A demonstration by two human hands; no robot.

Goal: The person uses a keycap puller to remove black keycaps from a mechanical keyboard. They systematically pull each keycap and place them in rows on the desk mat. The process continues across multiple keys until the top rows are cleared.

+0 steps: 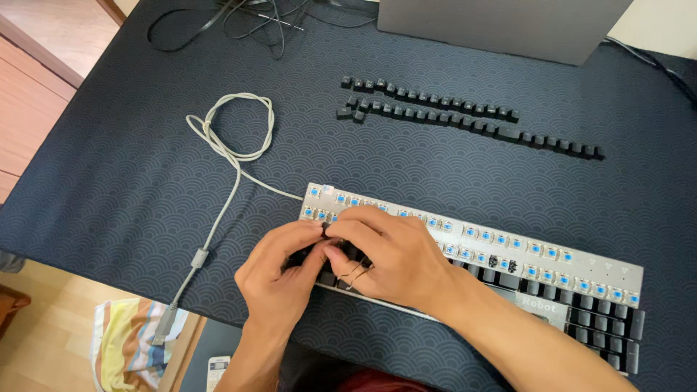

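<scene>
Hands meet over our keyboard (508, 254) in the head view: left hand (279, 279) steadies the near rows while right hand (392, 254) pinches a wire puller (353, 274) around a keycap; pulled keycaps (465, 116) lie lined up beyond, in order.

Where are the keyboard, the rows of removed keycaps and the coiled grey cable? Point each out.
keyboard (534, 250), head view, on its bare silver plate among the blue switches.
rows of removed keycaps (435, 116), head view, on the middle of the lower row.
coiled grey cable (236, 127), head view, on the loop's strand.
</scene>
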